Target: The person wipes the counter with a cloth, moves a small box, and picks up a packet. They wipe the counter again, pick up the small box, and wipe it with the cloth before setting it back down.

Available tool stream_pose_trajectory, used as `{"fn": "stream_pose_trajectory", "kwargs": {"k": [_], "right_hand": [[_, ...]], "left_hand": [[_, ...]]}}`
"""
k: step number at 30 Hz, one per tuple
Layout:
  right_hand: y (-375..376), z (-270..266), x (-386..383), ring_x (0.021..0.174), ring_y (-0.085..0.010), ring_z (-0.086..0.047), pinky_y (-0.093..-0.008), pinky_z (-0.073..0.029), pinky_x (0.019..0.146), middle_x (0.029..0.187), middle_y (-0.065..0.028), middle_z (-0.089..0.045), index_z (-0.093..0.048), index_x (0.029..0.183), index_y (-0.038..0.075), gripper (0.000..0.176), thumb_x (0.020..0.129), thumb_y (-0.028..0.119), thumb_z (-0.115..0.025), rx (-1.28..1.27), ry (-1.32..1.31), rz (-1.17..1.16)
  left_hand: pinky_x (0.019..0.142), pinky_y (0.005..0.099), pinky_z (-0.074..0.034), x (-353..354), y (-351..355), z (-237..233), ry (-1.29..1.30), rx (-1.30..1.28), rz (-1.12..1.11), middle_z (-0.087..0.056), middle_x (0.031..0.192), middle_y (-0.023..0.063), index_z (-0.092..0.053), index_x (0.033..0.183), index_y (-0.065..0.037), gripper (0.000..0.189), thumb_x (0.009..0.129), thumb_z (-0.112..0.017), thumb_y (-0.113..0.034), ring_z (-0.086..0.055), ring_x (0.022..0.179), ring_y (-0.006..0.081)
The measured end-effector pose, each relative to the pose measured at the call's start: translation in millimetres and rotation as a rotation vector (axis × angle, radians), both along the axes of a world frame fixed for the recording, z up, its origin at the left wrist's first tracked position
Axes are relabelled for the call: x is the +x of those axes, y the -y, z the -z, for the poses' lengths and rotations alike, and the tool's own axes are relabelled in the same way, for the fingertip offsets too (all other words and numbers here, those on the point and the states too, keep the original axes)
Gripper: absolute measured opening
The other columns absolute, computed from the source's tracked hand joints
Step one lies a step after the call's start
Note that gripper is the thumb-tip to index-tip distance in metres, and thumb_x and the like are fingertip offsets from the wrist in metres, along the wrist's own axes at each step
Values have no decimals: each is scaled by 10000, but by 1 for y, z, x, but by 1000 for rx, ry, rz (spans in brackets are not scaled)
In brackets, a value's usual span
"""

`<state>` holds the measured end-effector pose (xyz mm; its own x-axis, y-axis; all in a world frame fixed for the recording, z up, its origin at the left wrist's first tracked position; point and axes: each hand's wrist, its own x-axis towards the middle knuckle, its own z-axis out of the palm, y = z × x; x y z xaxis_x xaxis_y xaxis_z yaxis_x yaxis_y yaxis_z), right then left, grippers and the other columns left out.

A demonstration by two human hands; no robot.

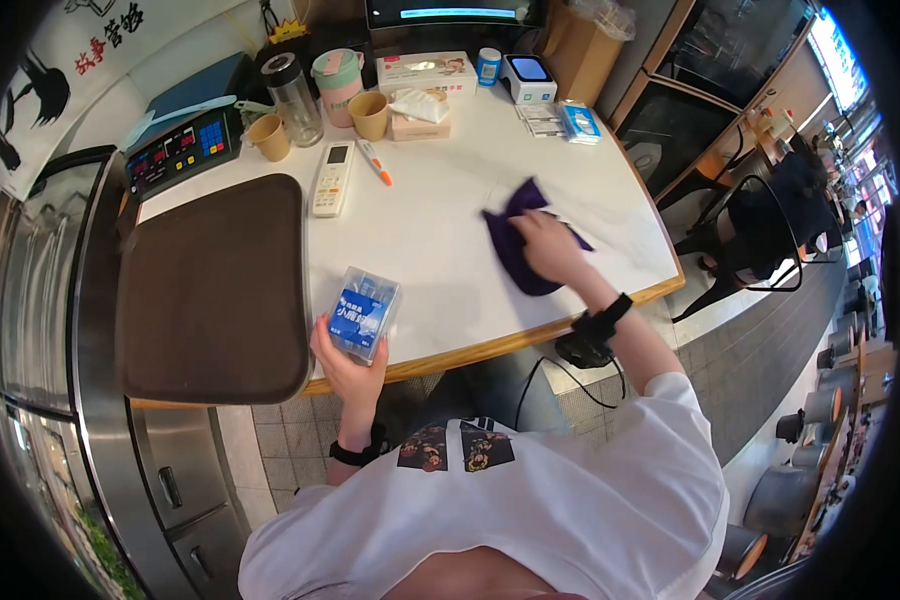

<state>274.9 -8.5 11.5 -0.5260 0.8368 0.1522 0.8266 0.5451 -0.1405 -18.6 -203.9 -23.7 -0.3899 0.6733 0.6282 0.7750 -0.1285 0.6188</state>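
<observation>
My left hand is wrapped round the lower end of a clear plastic box with a blue label, at the front edge of the white table. What fills the box is hard to make out. Toward the right side of the table, my right hand presses on a dark purple cloth, which lies bunched under the fingers. Left of the box rests a large brown tray. Beyond the box are a white remote control and an orange-tipped pen.
Along the back stand a scale, paper cups, a glass bottle, a pink-green cup, a tissue box, a glove box and a payment device. A person sits at the right.
</observation>
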Motion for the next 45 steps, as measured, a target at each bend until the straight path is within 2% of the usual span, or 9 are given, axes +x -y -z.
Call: {"fn": "stream_pose_trajectory", "kwargs": {"k": [6,12,14,22,27,32,38,42,45], "right_hand": [[-34,8,-96,1323,-336,-291,-629,-239,1001,1429,-94,-337,-396,1345,260,495,889,443,-447,-3,70,-259],[-105,21,-140,1318,-299,-300,-619,-224,1015,1395,-39,-376,-458,1276,258,437,885,452,-445,-41,-33,-219],[-116,22,-132,1302,-269,-328,-545,-234,1047,1360,-32,-410,-482,1240,249,395,860,352,-508,-53,-92,-220],[-117,22,-39,1301,-267,-322,-511,-243,1046,1373,-78,-391,-431,1295,244,422,882,326,-472,-56,-41,88],[-55,22,4,1277,-328,-335,-603,-270,991,1336,-90,-413,-422,1305,236,431,918,425,-405,-13,-13,-26],[36,21,44,1268,-282,-367,-533,-272,1020,1313,-98,-447,-443,1290,221,406,906,353,-458,51,-46,-130],[59,9,166,1111,-304,-500,-391,-393,934,1175,-91,-560,-626,1061,144,314,759,139,-539,176,-253,323],[42,37,269,1065,-300,-533,-409,-434,880,1165,-94,-563,-578,1131,171,306,840,199,-492,338,-246,705],[45,45,285,1038,-333,-545,-400,-443,870,1162,-141,-547,-551,1153,165,298,892,264,-448,177,-491,922]], "left_hand": [[947,466,-365,0,1,-1,18,-20,-11,-395,1233,226,-263,1341,21,850,667,-731,-201,-414,1146,389],[984,467,-336,4,2,-1,49,-32,-58,-400,1248,207,-288,1340,-5,825,634,-699,-114,-407,1161,381],[1001,463,-320,3,3,0,77,-24,-42,-398,1257,203,-290,1349,-3,814,647,-690,-100,-403,1176,371],[998,465,-325,6,3,-1,17,2,-44,-403,1264,199,-299,1353,-1,764,704,-684,-122,-415,1183,359],[985,465,-335,2,0,4,-40,17,-45,-415,1259,204,-317,1345,1,744,719,-692,-145,-426,1171,365],[979,458,-336,2,-2,5,-96,30,-56,-419,1262,198,-323,1351,-9,732,735,-692,-152,-428,1168,358],[1011,459,-315,3,1,1,-49,-35,-28,-384,1294,212,-299,1359,-22,764,718,-700,-137,-384,1207,375],[1019,436,-312,7,1,-2,-10,-50,5,-387,1289,198,-266,1383,-36,814,702,-708,-81,-382,1211,350],[1002,432,-332,15,1,-13,7,-101,2,-391,1271,196,-255,1390,-50,837,695,-719,-92,-400,1196,341]]}}
